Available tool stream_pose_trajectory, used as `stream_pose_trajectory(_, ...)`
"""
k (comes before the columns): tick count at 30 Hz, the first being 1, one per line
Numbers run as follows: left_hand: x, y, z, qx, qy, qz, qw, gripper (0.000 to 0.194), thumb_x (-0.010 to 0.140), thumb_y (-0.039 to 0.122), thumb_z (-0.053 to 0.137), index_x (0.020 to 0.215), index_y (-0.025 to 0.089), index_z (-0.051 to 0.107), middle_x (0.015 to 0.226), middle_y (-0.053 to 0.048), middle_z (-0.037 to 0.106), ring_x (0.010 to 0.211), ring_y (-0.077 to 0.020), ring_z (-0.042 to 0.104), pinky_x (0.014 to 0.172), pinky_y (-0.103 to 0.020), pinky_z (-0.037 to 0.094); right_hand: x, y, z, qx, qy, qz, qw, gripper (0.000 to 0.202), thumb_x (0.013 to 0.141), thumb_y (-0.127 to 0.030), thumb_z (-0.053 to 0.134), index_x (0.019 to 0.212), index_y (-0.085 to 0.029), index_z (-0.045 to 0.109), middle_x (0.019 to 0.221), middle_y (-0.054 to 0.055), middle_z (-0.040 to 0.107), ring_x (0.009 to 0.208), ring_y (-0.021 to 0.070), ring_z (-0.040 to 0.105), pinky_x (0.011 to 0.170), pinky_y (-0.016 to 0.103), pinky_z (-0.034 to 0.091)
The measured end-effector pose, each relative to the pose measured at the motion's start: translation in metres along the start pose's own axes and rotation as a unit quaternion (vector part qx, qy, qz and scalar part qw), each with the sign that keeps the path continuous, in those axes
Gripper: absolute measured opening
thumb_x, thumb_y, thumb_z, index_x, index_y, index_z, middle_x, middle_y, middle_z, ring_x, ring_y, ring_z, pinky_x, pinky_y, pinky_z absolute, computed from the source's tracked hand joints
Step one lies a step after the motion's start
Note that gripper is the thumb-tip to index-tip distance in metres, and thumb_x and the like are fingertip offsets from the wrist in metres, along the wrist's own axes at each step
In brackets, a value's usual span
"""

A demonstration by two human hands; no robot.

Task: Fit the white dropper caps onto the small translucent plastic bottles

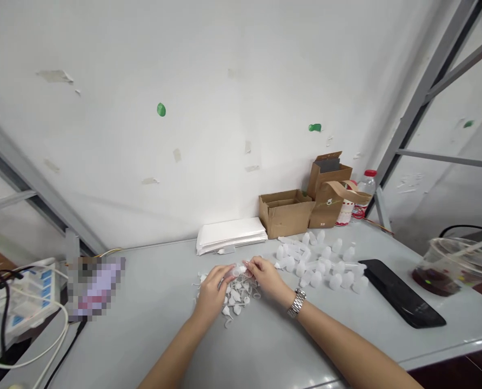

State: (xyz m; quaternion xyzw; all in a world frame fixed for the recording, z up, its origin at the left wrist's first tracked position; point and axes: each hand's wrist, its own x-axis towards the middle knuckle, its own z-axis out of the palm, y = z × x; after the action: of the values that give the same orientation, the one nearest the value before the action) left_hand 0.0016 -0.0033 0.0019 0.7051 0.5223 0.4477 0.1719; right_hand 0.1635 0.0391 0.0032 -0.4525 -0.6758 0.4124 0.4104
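Both hands meet over a pile of small white plastic caps with thin curled straps (236, 298) in the middle of the table. My left hand (215, 285) is closed around a small translucent plastic bottle (238, 269). From the other side my right hand (267, 275) pinches at the bottle's end; its fingertips hide what they hold, perhaps a small white cap. A metal watch sits on the right wrist. To the right of my hands lie several frosted translucent plastic bottles (321, 265), heaped loosely on their sides and ends.
A white stack of flat sheets (232, 235) lies by the wall. Behind the bottles stand an open cardboard box (290, 217), a brown paper bag (326, 210) and a red-capped bottle (369, 186). A black tray (403, 294) and clear tub (435, 270) are right; a power strip (34, 300) is left.
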Motion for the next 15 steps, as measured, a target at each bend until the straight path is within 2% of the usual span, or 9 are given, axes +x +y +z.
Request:
stream_pose_trajectory(5,0.0009,0.0073,0.0040,-0.034,0.030,-0.043,0.998,0.023,0.078,0.020,0.046,0.092,0.022,0.064,0.090,-0.004,0.064,0.085,-0.0167,0.059,0.077,-0.030,0.048,-0.0017,-0.0054,-0.0023,-0.023,0.082,0.009,0.996,0.037,0.083,-0.045,0.040,0.057,-0.020,0.046,0.051,-0.002,0.050,0.051,0.0136,0.048,0.052,0.024,0.036)
stream_pose_trajectory(8,0.0010,0.0086,0.0048,-0.070,0.055,-0.096,0.991,0.023,0.077,0.020,0.046,0.091,0.020,0.064,0.091,-0.005,0.063,0.081,-0.0158,0.059,0.074,-0.029,0.048,0.0002,-0.0057,-0.0062,-0.032,0.119,0.010,0.992,0.039,0.085,-0.046,0.034,0.058,-0.020,0.045,0.052,-0.001,0.051,0.052,0.0148,0.049,0.054,0.026,0.038)
stream_pose_trajectory(11,0.0012,0.0063,0.0054,-0.100,0.063,-0.132,0.984,0.023,0.077,0.022,0.046,0.092,0.019,0.063,0.093,-0.005,0.062,0.080,-0.0153,0.060,0.073,-0.028,0.049,0.0013,-0.0049,-0.0078,-0.038,0.109,-0.009,0.993,0.035,0.084,-0.044,0.039,0.063,-0.019,0.052,0.062,0.002,0.057,0.061,0.0165,0.053,0.059,0.027,0.041)
stream_pose_trajectory(13,0.0015,0.0040,0.0059,-0.102,0.066,-0.125,0.985,0.022,0.077,0.023,0.048,0.093,0.019,0.063,0.094,-0.005,0.062,0.085,-0.0160,0.058,0.077,-0.029,0.048,0.0009,-0.0049,-0.0073,-0.039,0.092,-0.041,0.994,0.029,0.083,-0.042,0.043,0.081,-0.019,0.059,0.079,0.005,0.061,0.075,0.0182,0.056,0.068,0.028,0.043)
stream_pose_trajectory(15,0.0018,0.0020,0.0061,-0.101,0.065,-0.115,0.986,0.022,0.076,0.025,0.051,0.094,0.020,0.063,0.096,-0.005,0.062,0.089,-0.0163,0.057,0.079,-0.029,0.047,-0.0005,-0.0060,-0.0062,-0.037,0.071,-0.075,0.994,0.029,0.083,-0.040,0.044,0.098,-0.020,0.058,0.094,0.006,0.060,0.088,0.0191,0.054,0.076,0.030,0.042)
